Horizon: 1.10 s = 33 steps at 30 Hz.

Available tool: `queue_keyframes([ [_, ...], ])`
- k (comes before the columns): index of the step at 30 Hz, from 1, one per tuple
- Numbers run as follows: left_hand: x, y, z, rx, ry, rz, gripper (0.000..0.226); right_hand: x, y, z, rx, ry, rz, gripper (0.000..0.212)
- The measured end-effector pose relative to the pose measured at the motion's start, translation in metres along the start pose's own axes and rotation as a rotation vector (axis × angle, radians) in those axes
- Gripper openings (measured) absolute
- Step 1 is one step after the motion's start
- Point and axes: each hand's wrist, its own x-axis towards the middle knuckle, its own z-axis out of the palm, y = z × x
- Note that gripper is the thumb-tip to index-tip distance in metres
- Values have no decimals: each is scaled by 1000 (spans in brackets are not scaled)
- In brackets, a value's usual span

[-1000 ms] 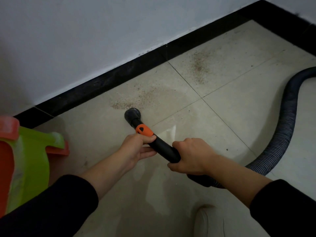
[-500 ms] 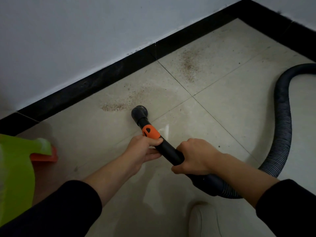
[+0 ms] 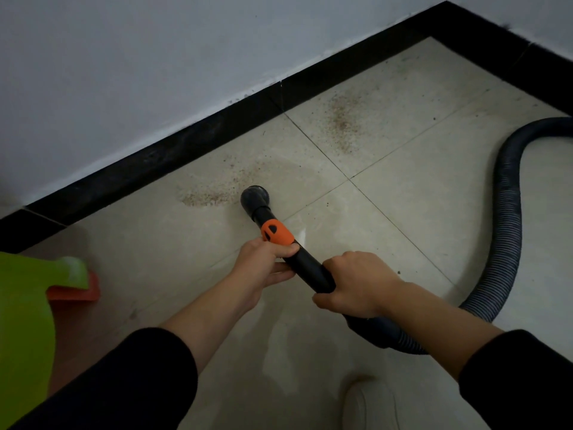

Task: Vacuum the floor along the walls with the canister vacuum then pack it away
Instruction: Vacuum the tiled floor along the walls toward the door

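A debris patch point(image 3: 203, 197) lies on the floor point(image 3: 148, 243) near the black skirting point(image 3: 186, 150), just left of the nozzle point(image 3: 255, 197). The left hand point(image 3: 263, 262) grasps the wand point(image 3: 308, 270) directly behind its orange collar point(image 3: 277, 232). The right hand point(image 3: 356, 283) is clenched round the wand's rear end. Recommended: keep the nozzle mouth flat to the tile and draw it leftward through the patch, parallel to the skirting. A second patch point(image 3: 344, 119) remains toward the floor's far corner. Keep the hose point(image 3: 508, 231), looped at the right, slack.
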Motion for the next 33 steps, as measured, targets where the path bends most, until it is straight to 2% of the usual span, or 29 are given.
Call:
queue_keyframes([
  [33, 0, 14, -75, -171, 215, 8, 22, 63, -59, -11, -47, -26, -188, 31],
])
